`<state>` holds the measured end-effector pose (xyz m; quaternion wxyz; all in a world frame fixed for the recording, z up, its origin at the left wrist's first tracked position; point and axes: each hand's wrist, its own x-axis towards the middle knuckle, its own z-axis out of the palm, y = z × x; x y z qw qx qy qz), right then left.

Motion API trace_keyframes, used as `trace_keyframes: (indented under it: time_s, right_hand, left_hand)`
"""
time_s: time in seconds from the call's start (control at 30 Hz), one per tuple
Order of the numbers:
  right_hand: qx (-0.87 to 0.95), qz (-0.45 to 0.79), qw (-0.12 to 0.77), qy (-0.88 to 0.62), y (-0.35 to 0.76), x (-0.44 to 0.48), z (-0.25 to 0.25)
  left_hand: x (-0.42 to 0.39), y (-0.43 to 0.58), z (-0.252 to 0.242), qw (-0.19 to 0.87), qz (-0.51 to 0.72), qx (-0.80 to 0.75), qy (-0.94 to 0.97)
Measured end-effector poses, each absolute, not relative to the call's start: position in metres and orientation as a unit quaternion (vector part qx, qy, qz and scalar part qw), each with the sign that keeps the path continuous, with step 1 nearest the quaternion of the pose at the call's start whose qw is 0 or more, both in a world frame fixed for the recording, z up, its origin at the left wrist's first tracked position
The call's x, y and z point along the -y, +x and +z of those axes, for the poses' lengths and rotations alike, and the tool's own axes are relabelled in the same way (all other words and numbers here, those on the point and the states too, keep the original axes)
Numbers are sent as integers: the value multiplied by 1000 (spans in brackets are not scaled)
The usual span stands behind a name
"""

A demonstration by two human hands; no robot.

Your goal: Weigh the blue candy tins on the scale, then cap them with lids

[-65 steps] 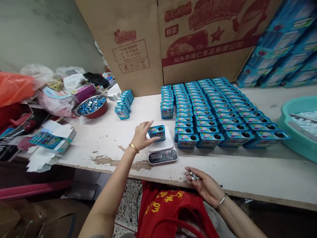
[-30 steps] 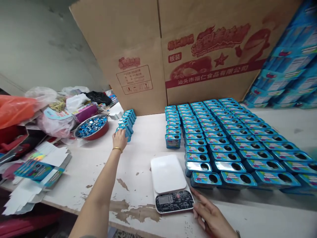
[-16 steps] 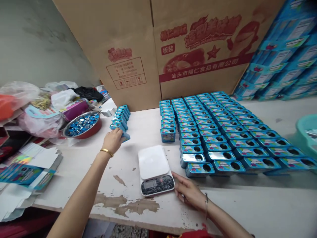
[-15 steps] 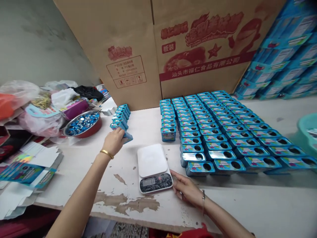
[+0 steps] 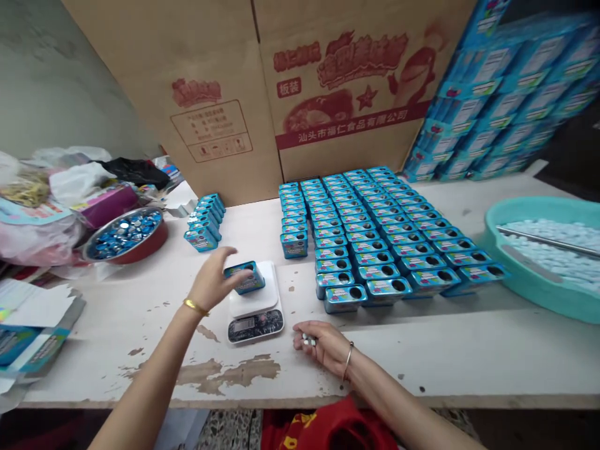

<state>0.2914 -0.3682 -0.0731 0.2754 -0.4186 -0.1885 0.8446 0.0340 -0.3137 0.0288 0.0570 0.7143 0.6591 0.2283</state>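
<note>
Your left hand (image 5: 210, 282) spans a blue tin (image 5: 250, 285) on the white digital scale (image 5: 255, 307), its grip unclear; near right, your right hand (image 5: 326, 347) cups small white pellets (image 5: 308, 340).

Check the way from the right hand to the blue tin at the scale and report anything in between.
Nothing visible stands between the right hand and the blue tin; the way just crosses the low scale. At the tin, the left hand has its thumb across part of the near face.
</note>
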Motion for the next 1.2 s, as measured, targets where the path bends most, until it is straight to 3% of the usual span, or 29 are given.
trace_keyframes:
  time_s: [0.13, 0.33, 0.67, 0.83, 1.0, 1.2]
  right_hand:
    - [127, 861, 276, -409, 315, 384, -64]
    - [117, 869, 250, -411, 328, 399, -73]
    - [127, 856, 244, -437, 338, 408, -63]
    - [177, 859, 208, -433, 347, 410, -67]
    - [214, 840, 232, -442, 351, 405, -58]
    - [307, 818, 215, -437, 339, 380, -25]
  left_hand:
    - [322, 0, -7, 208, 395, -745, 495]
    - [315, -24, -63, 339, 393, -745, 419]
    - [322, -6, -76, 441, 399, -693, 407]
    - [343, 14, -81, 451, 422, -669, 413]
    - [357, 22, -82, 435, 439, -658, 430]
    - [380, 24, -78, 291, 457, -694, 475]
